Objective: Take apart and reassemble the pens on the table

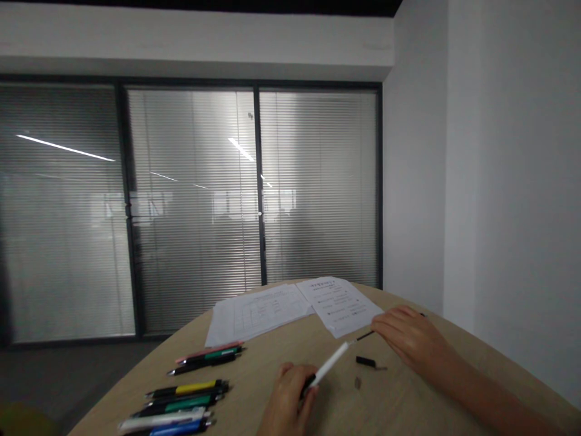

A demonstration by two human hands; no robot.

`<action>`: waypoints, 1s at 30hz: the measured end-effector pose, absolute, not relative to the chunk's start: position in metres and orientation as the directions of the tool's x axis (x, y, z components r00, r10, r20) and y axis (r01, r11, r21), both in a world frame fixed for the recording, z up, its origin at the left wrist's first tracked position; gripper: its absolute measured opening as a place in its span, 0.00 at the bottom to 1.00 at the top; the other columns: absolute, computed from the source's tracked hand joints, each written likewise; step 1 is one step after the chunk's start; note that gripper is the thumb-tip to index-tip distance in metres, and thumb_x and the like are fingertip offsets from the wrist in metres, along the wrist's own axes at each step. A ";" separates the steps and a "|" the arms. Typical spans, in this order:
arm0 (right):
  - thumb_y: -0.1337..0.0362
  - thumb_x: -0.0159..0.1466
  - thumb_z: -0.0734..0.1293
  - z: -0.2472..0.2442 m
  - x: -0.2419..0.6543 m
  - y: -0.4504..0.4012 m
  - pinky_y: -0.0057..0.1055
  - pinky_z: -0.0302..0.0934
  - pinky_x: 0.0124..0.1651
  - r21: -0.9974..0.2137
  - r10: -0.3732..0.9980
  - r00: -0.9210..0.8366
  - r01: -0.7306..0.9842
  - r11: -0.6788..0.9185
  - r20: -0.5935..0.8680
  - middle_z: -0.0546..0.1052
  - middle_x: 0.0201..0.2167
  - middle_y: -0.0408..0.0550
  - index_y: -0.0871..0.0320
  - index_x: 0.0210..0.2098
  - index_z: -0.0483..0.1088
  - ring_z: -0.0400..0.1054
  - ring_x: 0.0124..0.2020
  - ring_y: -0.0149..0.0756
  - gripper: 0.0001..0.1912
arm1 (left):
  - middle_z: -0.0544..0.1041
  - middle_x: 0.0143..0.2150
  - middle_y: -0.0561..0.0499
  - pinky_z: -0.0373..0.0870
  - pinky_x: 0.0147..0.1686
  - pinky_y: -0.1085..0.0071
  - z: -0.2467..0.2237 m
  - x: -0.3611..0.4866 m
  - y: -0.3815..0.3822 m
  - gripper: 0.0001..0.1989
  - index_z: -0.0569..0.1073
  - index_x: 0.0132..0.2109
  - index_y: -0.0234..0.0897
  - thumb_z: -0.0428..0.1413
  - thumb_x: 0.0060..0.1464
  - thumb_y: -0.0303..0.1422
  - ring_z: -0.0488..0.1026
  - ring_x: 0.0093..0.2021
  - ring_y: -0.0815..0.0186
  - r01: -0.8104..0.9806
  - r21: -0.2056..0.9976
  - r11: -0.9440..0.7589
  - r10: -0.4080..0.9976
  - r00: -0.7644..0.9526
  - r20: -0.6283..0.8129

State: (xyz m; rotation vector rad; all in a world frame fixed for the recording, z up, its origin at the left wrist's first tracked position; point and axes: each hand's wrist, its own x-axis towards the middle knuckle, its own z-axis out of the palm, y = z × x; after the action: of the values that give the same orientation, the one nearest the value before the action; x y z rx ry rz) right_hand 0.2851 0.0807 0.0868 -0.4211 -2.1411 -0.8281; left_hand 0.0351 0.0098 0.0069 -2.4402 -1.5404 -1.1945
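Note:
My left hand [289, 396] is closed around a white pen barrel [332, 363] with a black grip, its far end pointing up and right. My right hand [403, 332] pinches a thin dark pen refill [364, 336], whose tip is at or very near the barrel's open end; whether it has entered cannot be made out. A dark tip [423, 314] shows past my right fingers, perhaps the refill's other end. Between the hands on the table lie a short black pen part [365, 361] with a thin piece at its end, and a small greyish piece [358, 383], too blurred to name.
Several click pens, among them a yellow one [190, 388], a blue one [179, 427] and a green-and-black one [213, 354], lie at the left of the round wooden table [254, 369]. Printed sheets [267, 312] and another page [338, 306] rest near the far edge.

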 end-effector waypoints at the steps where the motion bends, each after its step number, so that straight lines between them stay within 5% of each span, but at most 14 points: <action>1: 0.72 0.66 0.48 0.087 0.284 0.081 0.32 0.57 0.35 0.434 0.008 -0.639 0.531 0.728 0.769 0.77 0.25 0.45 0.59 0.29 0.70 0.68 0.26 0.32 0.22 | 0.75 0.33 0.49 0.66 0.39 0.68 0.007 0.035 0.010 0.08 0.68 0.40 0.37 0.47 0.54 0.25 0.70 0.34 0.65 0.777 0.349 -0.523 0.752 0.228 0.619; 13: 0.69 0.68 0.46 0.068 0.259 0.068 0.32 0.58 0.39 0.457 -0.087 -0.619 0.470 0.755 0.781 0.75 0.22 0.43 0.58 0.29 0.70 0.66 0.25 0.30 0.24 | 0.75 0.32 0.48 0.66 0.40 0.66 0.001 0.033 0.014 0.08 0.67 0.39 0.37 0.47 0.53 0.24 0.71 0.34 0.64 0.790 0.157 -0.592 0.675 0.381 0.632; 19: 0.73 0.65 0.50 0.059 0.261 0.071 0.38 0.54 0.49 0.505 -0.065 -0.624 0.562 0.655 0.779 0.75 0.43 0.46 0.56 0.46 0.66 0.65 0.45 0.35 0.18 | 0.75 0.33 0.49 0.66 0.39 0.68 0.001 0.034 0.014 0.08 0.68 0.40 0.38 0.47 0.54 0.25 0.70 0.34 0.64 0.787 0.283 -0.548 0.720 0.272 0.638; 22: 0.75 0.61 0.53 0.055 0.269 0.083 0.41 0.55 0.49 0.426 0.042 -0.558 0.679 0.598 0.829 0.72 0.46 0.52 0.60 0.50 0.64 0.62 0.49 0.40 0.19 | 0.75 0.34 0.48 0.67 0.38 0.68 0.003 0.035 0.013 0.09 0.68 0.41 0.38 0.46 0.55 0.27 0.70 0.36 0.63 0.776 0.409 -0.479 0.787 0.174 0.592; 25: 0.76 0.57 0.55 0.042 0.277 0.100 0.40 0.61 0.44 0.305 0.272 -0.533 0.754 0.582 0.801 0.75 0.41 0.54 0.62 0.44 0.68 0.67 0.42 0.41 0.18 | 0.74 0.36 0.47 0.67 0.40 0.67 0.005 0.035 0.012 0.10 0.68 0.43 0.37 0.46 0.56 0.29 0.69 0.39 0.62 0.735 0.525 -0.429 0.832 0.094 0.547; 30: 0.80 0.50 0.58 0.010 0.287 0.120 0.36 0.65 0.37 0.203 0.689 -0.556 0.825 0.528 0.466 0.77 0.35 0.55 0.61 0.33 0.74 0.71 0.36 0.42 0.18 | 0.73 0.38 0.46 0.66 0.42 0.67 0.006 0.035 0.012 0.10 0.68 0.43 0.36 0.45 0.56 0.32 0.70 0.40 0.62 0.675 0.643 -0.362 0.871 0.000 0.491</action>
State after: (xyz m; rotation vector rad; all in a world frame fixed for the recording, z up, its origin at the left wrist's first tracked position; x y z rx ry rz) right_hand 0.2874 0.1197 0.0096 -1.2554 -2.4424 -0.5812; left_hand 0.0349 0.0123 0.0061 -2.3648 -1.8743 -1.4894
